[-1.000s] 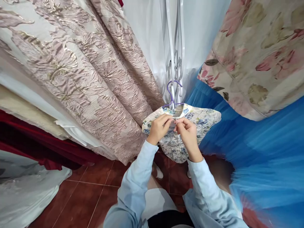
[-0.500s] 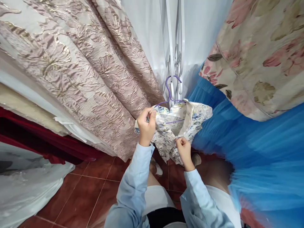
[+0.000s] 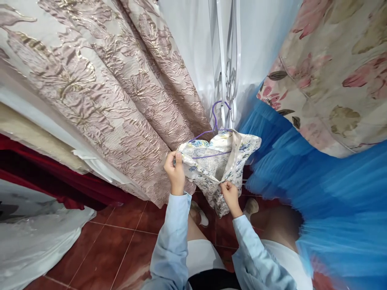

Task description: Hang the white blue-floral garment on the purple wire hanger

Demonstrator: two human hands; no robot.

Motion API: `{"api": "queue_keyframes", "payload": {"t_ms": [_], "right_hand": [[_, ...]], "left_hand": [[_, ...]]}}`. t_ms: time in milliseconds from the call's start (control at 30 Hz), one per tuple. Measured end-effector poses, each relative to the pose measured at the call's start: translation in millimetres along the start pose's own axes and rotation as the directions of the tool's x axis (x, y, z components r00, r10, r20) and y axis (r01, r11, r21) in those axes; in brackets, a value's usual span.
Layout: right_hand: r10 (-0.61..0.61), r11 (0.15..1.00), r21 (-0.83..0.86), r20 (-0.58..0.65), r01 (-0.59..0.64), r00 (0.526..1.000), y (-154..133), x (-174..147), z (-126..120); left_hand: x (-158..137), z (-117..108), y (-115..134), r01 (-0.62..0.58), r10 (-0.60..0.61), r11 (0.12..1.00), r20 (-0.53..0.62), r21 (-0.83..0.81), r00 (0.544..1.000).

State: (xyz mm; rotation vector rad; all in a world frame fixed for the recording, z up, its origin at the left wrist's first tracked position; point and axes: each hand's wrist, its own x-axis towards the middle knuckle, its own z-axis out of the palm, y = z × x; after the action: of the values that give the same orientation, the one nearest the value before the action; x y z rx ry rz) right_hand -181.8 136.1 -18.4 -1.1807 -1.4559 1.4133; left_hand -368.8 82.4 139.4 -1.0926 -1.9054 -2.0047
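A white blouse with a blue and yellow floral print (image 3: 208, 189) hangs in front of me on a purple hanger (image 3: 215, 117). Its front is spread at the neck, so the hanger's lower bar shows inside. With thumb and fingers, my left hand (image 3: 175, 171) pinches the garment's left shoulder edge. Lower down, at the bottom of the neck opening, my right hand (image 3: 230, 196) pinches the front edge. The tips of the fingers on both hands are partly covered by cloth or turned away.
Pink and gold brocade fabric (image 3: 121, 92) hangs close on the left. Blue tulle (image 3: 290, 173) and a floral cloth (image 3: 326, 88) hang on the right. White metal scrollwork (image 3: 225, 60) stands behind the hanger, above a red tiled floor (image 3: 111, 241).
My left hand has moved left and slightly down, pulling the shoulder edge outward. The neck opening is wider, and my right hand has shifted slightly left and down, still pinching the front edge.
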Motion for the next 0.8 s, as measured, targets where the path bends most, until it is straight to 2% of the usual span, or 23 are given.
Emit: {"api": "queue_keyframes", "payload": {"t_ms": [133, 233, 300, 367, 433, 533, 600, 667, 733, 800], "right_hand": [[0.032, 0.999, 0.038, 0.008, -0.032, 0.999, -8.7, -4.2, -4.0], [-0.004, 0.992, 0.122, -0.024, 0.006, 1.0, -34.0, -1.9, -6.5], [-0.062, 0.979, 0.198, 0.031, 0.054, 0.998, -57.5, -0.8, -2.8], [-0.136, 0.964, 0.247, 0.129, 0.101, 0.982, -81.9, -0.8, 6.7], [-0.22, 0.951, 0.265, 0.207, 0.162, 0.953, -102.8, -1.4, 20.3], [-0.337, 0.931, 0.237, 0.275, 0.276, 0.9, -121.4, -2.1, 40.9], [-0.396, 0.917, 0.176, 0.289, 0.358, 0.872, -125.1, -2.3, 50.1], [-0.431, 0.902, 0.114, 0.289, 0.416, 0.855, -124.1, -3.0, 54.6], [-0.447, 0.893, 0.087, 0.292, 0.441, 0.846, -121.6, -4.5, 55.5], [-0.453, 0.889, 0.077, 0.295, 0.452, 0.841, -119.9, -6.8, 54.5]], "left_hand": [[0.2, -7.4, -1.1, -0.075, 0.079, 0.994, -0.042, 0.082, 0.996], [-1.5, -9.9, -3.1, -0.125, 0.133, 0.989, -0.122, 0.076, 0.984], [-2.9, -8.5, -4.2, -0.074, 0.06, 0.994, -0.161, -0.082, 0.985], [-4.7, -5.8, -5.5, 0.036, -0.084, 0.965, -0.176, -0.261, 0.981], [-7.6, -4.2, -7.6, 0.141, -0.21, 0.925, -0.166, -0.353, 0.964], [-15.4, -5.6, -15.5, 0.258, -0.333, 0.862, -0.105, -0.437, 0.937], [-24.4, -7.4, -25.7, 0.349, -0.444, 0.765, -0.049, -0.542, 0.895], [-38.1, -7.2, -38.8, 0.452, -0.565, 0.621, 0.034, -0.641, 0.824], [-56.9, -3.6, -52.1, 0.527, -0.658, 0.493, 0.1, -0.692, 0.747], [-79.6, 3.6, -61.9, 0.567, -0.705, 0.416, 0.141, -0.711, 0.695]]}}
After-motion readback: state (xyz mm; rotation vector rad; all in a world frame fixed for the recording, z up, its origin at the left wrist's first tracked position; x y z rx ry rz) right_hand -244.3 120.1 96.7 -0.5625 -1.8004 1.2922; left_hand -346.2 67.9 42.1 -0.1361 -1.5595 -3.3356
